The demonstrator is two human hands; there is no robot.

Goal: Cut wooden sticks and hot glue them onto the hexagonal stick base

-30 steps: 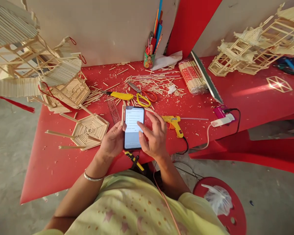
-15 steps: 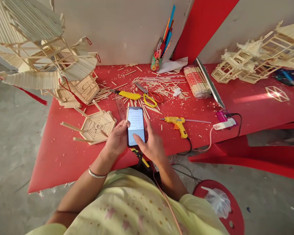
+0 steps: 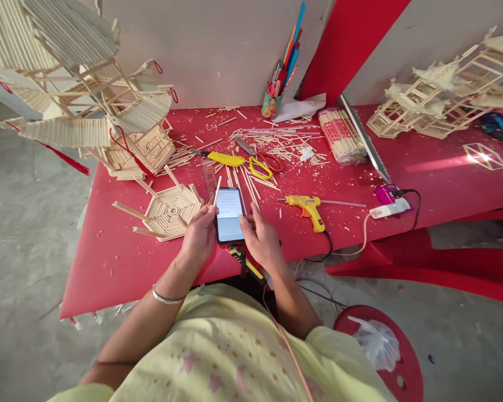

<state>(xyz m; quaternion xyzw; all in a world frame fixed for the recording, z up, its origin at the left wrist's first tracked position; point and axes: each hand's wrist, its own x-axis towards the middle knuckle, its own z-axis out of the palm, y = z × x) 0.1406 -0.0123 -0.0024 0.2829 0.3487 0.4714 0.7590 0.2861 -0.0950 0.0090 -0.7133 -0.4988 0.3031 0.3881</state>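
A smartphone point(image 3: 229, 223) with a lit screen is held between my two hands above the front edge of the red table point(image 3: 121, 273). My left hand point(image 3: 200, 234) is closed around its left side, with a thin wooden stick point(image 3: 217, 191) pinched upright by the thumb. On the phone's right edge, my right hand point(image 3: 262, 237) grips with the thumb beside the screen. Left of the phone lies a hexagonal stick panel point(image 3: 167, 209) with several legs. A yellow glue gun point(image 3: 305, 207) rests to the right of my hands.
A large stick pagoda model point(image 3: 96, 106) stands at the left. Scissors point(image 3: 260, 162), a yellow cutter point(image 3: 224, 158) and scattered sticks lie behind the phone. A pen cup point(image 3: 271, 104), a stick pack point(image 3: 342, 135) and a power strip point(image 3: 389, 207) are further right. Another stick model point(image 3: 440, 100) lies far right.
My right thumb has shifted from over the lower screen to the phone's right edge. The camera view has moved slightly. The phone and stick stay in my hands.
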